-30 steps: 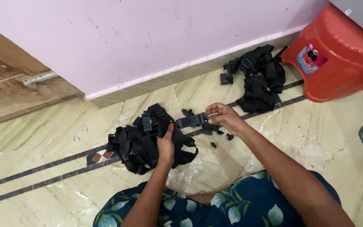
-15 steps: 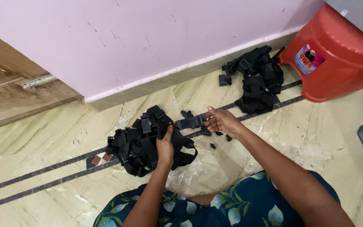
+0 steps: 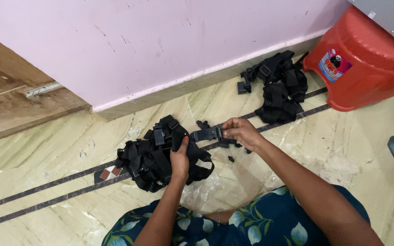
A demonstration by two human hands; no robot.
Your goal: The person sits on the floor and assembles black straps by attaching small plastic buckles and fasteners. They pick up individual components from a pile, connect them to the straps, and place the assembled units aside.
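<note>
Sitting on the floor (image 3: 69,150), the person is working over a pile (image 3: 153,152) of black straps and buckles right in front of their knees. The left hand (image 3: 179,157) is lying on top of that pile, fingers curled down and gripping a strap at its near edge. The right hand (image 3: 240,132) is pinching one end of a clip (image 3: 206,134), a flat black plastic piece, thumb and fingers closed on it, holding it level just above the floor so its other end is almost meeting the left fingertips. A few small black bits (image 3: 231,158) are lying loose on the tiles under and beside the right hand. Crinkled clear plastic (image 3: 201,184) is peeking out from under the pile, close to the blue leaf-print cloth (image 3: 251,223) over the lap. Further back, a second heap (image 3: 279,89) of the same black gear is sitting against the wall (image 3: 160,45), just beside a red stool (image 3: 370,64).
</note>
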